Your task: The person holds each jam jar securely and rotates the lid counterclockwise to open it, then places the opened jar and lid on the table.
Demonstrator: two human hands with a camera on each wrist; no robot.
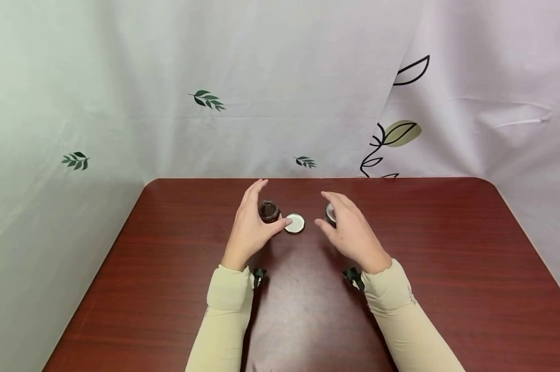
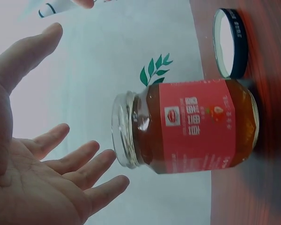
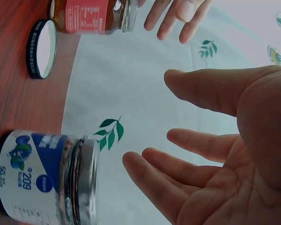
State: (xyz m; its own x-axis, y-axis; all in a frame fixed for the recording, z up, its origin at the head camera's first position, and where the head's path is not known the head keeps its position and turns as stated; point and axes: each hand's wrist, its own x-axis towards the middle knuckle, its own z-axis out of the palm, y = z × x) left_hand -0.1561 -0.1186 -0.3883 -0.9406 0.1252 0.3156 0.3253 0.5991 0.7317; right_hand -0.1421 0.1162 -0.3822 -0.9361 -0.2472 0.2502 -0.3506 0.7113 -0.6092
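A glass jar (image 2: 196, 126) with a pink label and amber contents stands lidless on the table. My left hand (image 1: 252, 226) is raised beside it, fingers spread; one fingertip overlaps the rim in the left wrist view, and I cannot tell whether they touch. Just right of that jar lies a dark-edged lid (image 1: 296, 224), white inside facing up. A second jar (image 3: 33, 178), with a blue and white label and a silver-coloured top, stands farther right. Over it my right hand (image 1: 352, 233) hovers with fingers extended, holding nothing. In the head view that hand covers much of this jar.
The reddish-brown wooden table (image 1: 447, 268) reaches back to a pale curtain (image 1: 270, 62) printed with leaves, which also runs along both sides. Dark straps (image 1: 259, 276) sit at both cuffs.
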